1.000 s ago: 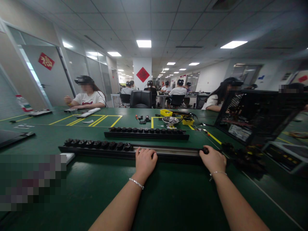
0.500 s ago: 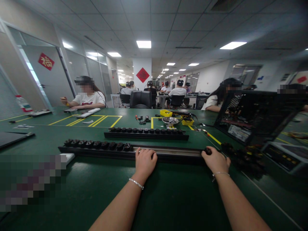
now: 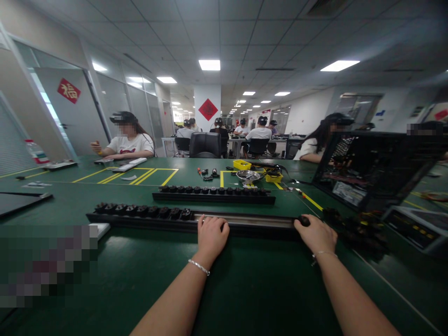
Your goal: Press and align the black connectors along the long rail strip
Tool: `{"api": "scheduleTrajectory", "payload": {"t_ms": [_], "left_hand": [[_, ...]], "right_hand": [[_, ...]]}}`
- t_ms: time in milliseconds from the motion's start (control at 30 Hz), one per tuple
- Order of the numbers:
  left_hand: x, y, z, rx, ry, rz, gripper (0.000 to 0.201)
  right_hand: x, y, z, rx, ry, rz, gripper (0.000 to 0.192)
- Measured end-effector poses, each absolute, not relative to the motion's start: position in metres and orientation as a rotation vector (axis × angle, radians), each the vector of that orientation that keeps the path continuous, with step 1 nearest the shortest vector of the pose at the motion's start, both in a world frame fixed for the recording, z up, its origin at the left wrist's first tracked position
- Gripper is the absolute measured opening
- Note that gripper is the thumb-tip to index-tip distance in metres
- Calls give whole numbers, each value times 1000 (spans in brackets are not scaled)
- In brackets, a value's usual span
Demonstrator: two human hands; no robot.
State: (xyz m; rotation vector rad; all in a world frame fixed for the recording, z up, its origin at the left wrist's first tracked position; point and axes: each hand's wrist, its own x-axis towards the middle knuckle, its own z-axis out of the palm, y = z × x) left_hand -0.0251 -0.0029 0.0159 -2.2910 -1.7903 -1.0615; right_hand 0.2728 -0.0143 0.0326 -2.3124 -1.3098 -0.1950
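Note:
A long black rail (image 3: 252, 227) with a metal-lined channel lies across the green table in front of me. Several black round modules (image 3: 142, 211) fill the left part of its channel, while a bare stretch shows from the middle rightward. My left hand (image 3: 213, 233) is closed over the near side of the rail at its middle, fingertips in the channel. At the right end, my right hand (image 3: 318, 232) pinches a black round module (image 3: 304, 220) at the rail's end; whether it sits in the channel is hidden. Behind lies a second black rail (image 3: 213, 198) carrying a row of similar modules.
Right of my right hand is a heap of dark parts (image 3: 364, 228), beside a grey device (image 3: 416, 228) and an open computer case (image 3: 371, 172). Beyond the rails stand a metal bowl (image 3: 248, 176) and yellow bins (image 3: 242, 164). Co-workers sit across the table.
My right hand has shifted very slightly to the right with the module between its fingers. The left hand stays in place on the rail.

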Motion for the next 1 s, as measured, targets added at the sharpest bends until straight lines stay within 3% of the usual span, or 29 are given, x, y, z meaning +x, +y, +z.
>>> {"api": "scheduleTrajectory", "payload": {"t_ms": [1000], "left_hand": [[-26,-4,18,-2299,-1817,-1067,27]], "right_hand": [[297,-14,24,-2244,-1230,-232,50]]}}
